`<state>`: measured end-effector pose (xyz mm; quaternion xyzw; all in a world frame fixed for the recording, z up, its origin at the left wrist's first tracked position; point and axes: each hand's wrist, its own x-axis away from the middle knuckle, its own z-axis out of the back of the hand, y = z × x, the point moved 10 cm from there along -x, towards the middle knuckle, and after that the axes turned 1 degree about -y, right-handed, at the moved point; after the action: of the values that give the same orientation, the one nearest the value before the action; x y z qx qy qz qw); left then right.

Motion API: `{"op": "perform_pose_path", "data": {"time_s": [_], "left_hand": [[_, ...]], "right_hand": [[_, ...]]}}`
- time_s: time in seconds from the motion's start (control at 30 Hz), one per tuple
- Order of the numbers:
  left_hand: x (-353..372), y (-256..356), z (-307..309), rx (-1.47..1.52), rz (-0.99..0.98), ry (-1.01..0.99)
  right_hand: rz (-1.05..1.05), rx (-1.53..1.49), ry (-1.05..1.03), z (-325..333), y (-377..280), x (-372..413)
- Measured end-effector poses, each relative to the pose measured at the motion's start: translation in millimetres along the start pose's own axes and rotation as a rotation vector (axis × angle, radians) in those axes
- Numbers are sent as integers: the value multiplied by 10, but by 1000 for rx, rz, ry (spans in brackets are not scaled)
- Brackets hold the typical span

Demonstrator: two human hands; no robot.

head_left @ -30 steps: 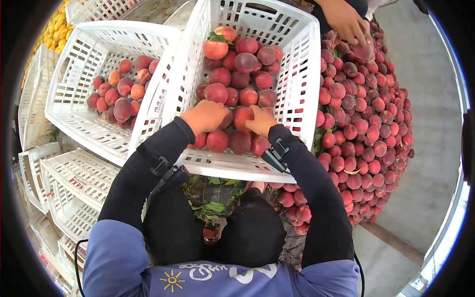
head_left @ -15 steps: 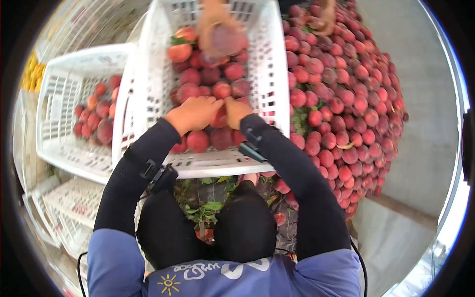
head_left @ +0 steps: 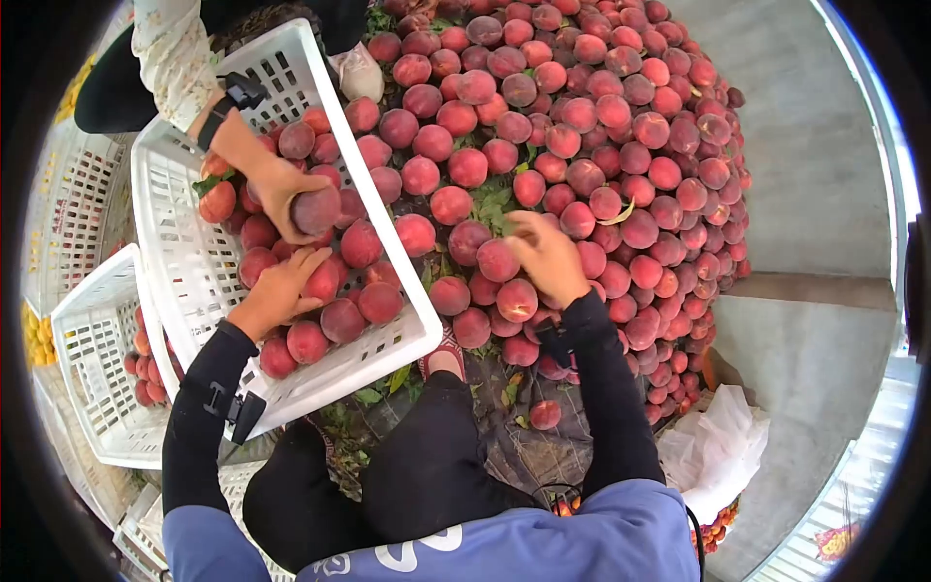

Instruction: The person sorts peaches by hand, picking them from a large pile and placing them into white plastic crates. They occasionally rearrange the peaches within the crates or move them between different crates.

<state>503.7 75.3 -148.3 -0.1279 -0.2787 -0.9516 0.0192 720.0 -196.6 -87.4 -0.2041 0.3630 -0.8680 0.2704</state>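
Right hand (head_left: 548, 257) out of the crate (head_left: 422, 330) — half a second earlier it was in there beside the left hand (head_left: 279, 293), and now it is over the pile of peaches (head_left: 640, 228), just off centre towards two o'clock. The view has swung too, so the crate now lies at about ten o'clock, with the pile filling twelve to four.

At nine o'clock, inside the crate, the left hand bends its fingers about a near peach (head_left: 324, 279); I cannot tell whether it grips or merely rests there. The right hand's fingers are loosely curled, tips at the edge of a pile peach (head_left: 497, 260), and whether they have closed on it does not show. Another person's hand (head_left: 276, 189), at ten o'clock, grasps a large peach (head_left: 316, 210) above the crate's fruit.

These peaches should handle as light, one-hand things — firm perhaps, but with skin that bruises under a hard fingertip. Being round, they are likely to roll off neighbours if nudged. Best hold: cup the exposed upper half, thumb opposite spread fingers at the widest part, pressing with pads rather than nails. Fuzz, if present, would give some grip.
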Motion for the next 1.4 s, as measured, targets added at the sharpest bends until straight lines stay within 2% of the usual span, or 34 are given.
{"op": "perform_pose_path", "data": {"time_s": [0.07, 0.1, 0.17, 0.2, 0.23, 0.27, 0.33, 0.47, 0.53, 0.6, 0.63, 0.67, 0.73, 0.8, 0.87, 0.9, 0.97, 1.0, 1.07, 1.13, 1.2, 1.23, 1.27, 1.33, 1.4], "left_hand": [[-1, 13, -2, -52, -101, 11], [-7, -50, -59, -45, -45, -53], [18, -52, -56, -22, -64, 0], [16, -36, -28, 25, -60, 43], [11, -93, -22, 12, -10, 46], [-2, -79, -82, 1, -35, -11], [-9, -63, -135, -1, -30, -69], [32, -66, -132, -34, -11, -3], [45, -40, -139, -106, -67, 50], [65, -47, -115, -104, -37, 66], [66, -35, -50, 4, -2, 54], [91, -43, -31, 114, 30, 41], [169, -79, -48, 98, 1, 30], [240, -93, -11, 78, -25, 32], [307, -150, -60, 123, 50, -66], [328, -150, -40, 127, 49, -50], [365, -157, -55, 92, 49, -88], [378, -160, -35, 91, 51, -67], [424, -170, -134, 11, 90, -84], [469, -193, -117, -26, 86, -15], [453, -236, -82, 55, 66, 45], [355, -406, -31, 175, 145, 108], [362, -448, 50, 182, 137, 114], [445, -636, 391, -165, 286, 237], [408, -979, 210, -264, 312, 216]], "right_hand": [[-16, 33, 127, 37, 994, -196], [-30, 162, 118, 98, 1097, -310], [0, 420, 217, 91, 1420, -630], [51, 452, 269, 75, 1513, -778], [8, 517, 270, 19, 1690, -942], [-126, 592, 190, -36, 1707, -1060], [-173, 698, 176, -196, 1919, -1270], [-192, 846, 82, -347, 1868, -1520], [-205, 894, 60, -299, 1912, -1595], [-182, 823, 50, -255, 1997, -1634], [-130, 805, 136, -184, 1998, -1613], [-125, 808, 134, -129, 2075, -1572], [-476, -224, 9, -58, 2051, -1313], [-377, -759, -52, 38, 1672, -1043], [-286, -1099, -201, 82, 1037, -846], [-275, -1086, -206, 112, 698, -741], [-63, -1112, -169, 168, -197, -547], [-46, -1102, -178, 98, -501, -495], [161, -962, -396, -169, -1311, -341], [199, -641, -541, -589, -2060, -224], [180, -359, -697, -1119, -2487, -200], [250, -304, -738, -1417, -2631, -252], [318, -253, -777, -1746, -2685, -329], [311, -119, -783, -2290, -2612, -547], [171, -45, -772, -2748, -2385, -783]]}}
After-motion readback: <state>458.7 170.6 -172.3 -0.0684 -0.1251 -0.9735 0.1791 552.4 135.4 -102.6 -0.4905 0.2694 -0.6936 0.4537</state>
